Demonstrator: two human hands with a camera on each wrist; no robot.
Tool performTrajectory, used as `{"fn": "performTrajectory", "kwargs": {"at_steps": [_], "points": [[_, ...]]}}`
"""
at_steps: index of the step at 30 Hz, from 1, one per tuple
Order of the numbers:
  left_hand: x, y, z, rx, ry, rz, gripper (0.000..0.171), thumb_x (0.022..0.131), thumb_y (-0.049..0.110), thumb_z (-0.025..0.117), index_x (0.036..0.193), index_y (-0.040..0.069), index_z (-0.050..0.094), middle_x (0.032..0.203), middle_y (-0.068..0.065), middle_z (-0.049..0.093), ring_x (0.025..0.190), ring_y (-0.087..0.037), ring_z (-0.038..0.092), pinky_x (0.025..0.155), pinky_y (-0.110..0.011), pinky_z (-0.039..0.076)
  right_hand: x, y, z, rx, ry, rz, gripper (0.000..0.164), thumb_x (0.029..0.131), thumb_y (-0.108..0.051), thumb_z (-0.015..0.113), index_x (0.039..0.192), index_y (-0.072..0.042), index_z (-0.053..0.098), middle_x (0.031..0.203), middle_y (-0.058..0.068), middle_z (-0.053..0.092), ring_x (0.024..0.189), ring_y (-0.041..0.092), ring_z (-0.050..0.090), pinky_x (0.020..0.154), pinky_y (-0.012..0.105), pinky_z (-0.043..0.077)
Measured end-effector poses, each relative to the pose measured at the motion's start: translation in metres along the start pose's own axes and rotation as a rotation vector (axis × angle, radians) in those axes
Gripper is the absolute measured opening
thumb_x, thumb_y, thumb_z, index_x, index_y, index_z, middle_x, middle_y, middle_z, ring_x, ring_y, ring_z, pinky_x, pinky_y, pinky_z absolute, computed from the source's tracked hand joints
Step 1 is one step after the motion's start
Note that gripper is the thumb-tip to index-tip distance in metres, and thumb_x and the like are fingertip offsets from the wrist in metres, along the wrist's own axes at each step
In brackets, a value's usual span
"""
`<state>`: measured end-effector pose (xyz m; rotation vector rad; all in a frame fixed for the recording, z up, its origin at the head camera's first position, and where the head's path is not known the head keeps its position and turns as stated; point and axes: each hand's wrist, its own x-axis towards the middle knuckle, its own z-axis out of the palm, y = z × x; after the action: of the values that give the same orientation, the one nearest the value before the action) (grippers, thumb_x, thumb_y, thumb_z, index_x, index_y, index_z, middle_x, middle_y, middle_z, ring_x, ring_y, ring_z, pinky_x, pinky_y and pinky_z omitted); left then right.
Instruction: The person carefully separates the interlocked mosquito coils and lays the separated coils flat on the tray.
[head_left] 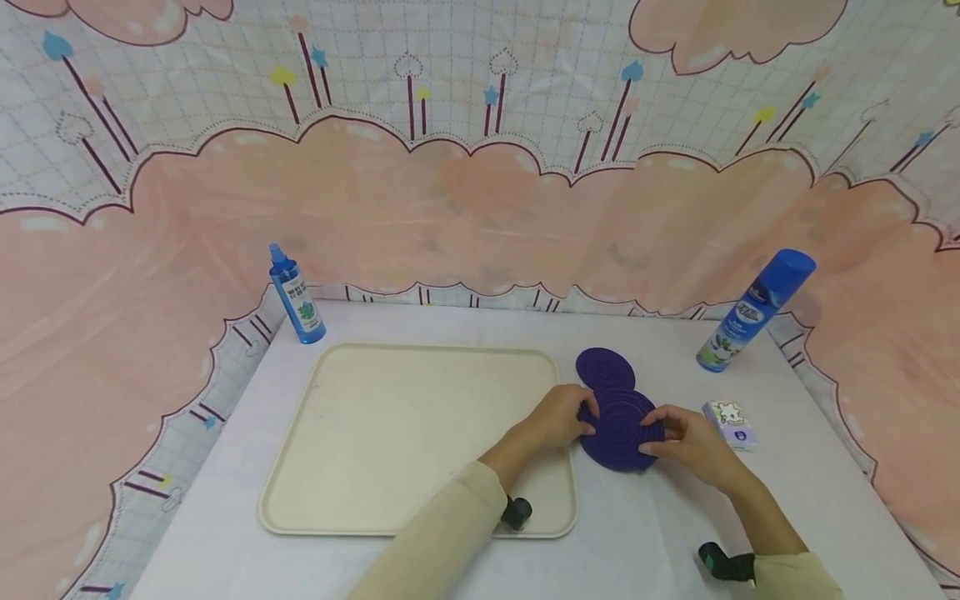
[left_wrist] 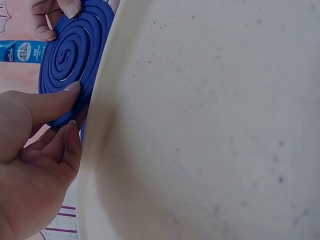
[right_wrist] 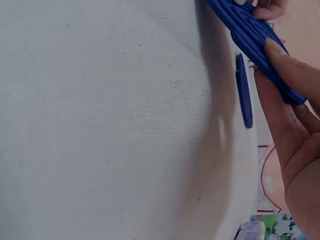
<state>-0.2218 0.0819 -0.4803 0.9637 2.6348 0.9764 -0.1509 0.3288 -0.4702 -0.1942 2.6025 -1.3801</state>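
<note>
Both hands hold one dark purple spiral coil (head_left: 621, 429) between them, lifted a little off the white table (head_left: 645, 533). My left hand (head_left: 587, 417) pinches its left edge, thumb on top (left_wrist: 75, 106). On the right edge, my right hand (head_left: 654, 435) pinches with the thumb on the upper face (right_wrist: 267, 62). In the left wrist view the coil (left_wrist: 70, 55) hangs just past the tray rim. A second matching coil (head_left: 604, 370) lies flat on the table behind, and in the right wrist view this second coil (right_wrist: 244, 92) lies below the held coil (right_wrist: 245, 25).
A large cream tray (head_left: 375, 433) lies left of the hands. A small blue bottle (head_left: 297, 296) stands at the back left, a blue spray can (head_left: 753, 310) at the back right. A small patterned packet (head_left: 731, 422) lies right of my right hand. Pink patterned sheeting walls the table.
</note>
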Motion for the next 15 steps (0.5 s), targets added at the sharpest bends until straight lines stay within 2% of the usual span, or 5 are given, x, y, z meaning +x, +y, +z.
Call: {"fn": "performTrajectory", "kwargs": {"at_steps": [5,9,15], "points": [[0.001,-0.005,-0.004,-0.065,0.014,-0.009,0.020,0.083,0.010,0.084,0.099,0.011,0.073,0.103,-0.002,0.072,0.084,-0.004,0.055,0.078,-0.013,0.046,0.005,-0.005,-0.004,-0.005,-0.014,-0.019,0.037,0.089,-0.011,0.078,0.119,0.004,0.062,0.119,0.027,0.067,0.088,0.001,0.069,0.072,0.023,0.061],[0.000,-0.008,-0.010,-0.102,0.032,-0.021,0.020,0.083,0.009,0.084,0.100,0.010,0.073,0.102,-0.002,0.070,0.079,-0.002,0.051,0.073,-0.012,0.045,0.010,-0.012,-0.004,-0.046,-0.002,-0.030,0.037,0.089,-0.015,0.079,0.119,0.001,0.063,0.122,0.027,0.067,0.092,0.003,0.070,0.073,0.023,0.061],[-0.006,-0.009,-0.030,-0.176,0.058,-0.051,0.021,0.083,0.005,0.082,0.101,0.008,0.072,0.104,-0.006,0.068,0.080,-0.006,0.054,0.072,-0.015,0.046,0.023,-0.027,-0.003,-0.104,0.018,-0.034,0.038,0.089,-0.019,0.079,0.120,-0.003,0.065,0.123,0.023,0.069,0.103,0.020,0.073,0.075,0.021,0.060]]}}
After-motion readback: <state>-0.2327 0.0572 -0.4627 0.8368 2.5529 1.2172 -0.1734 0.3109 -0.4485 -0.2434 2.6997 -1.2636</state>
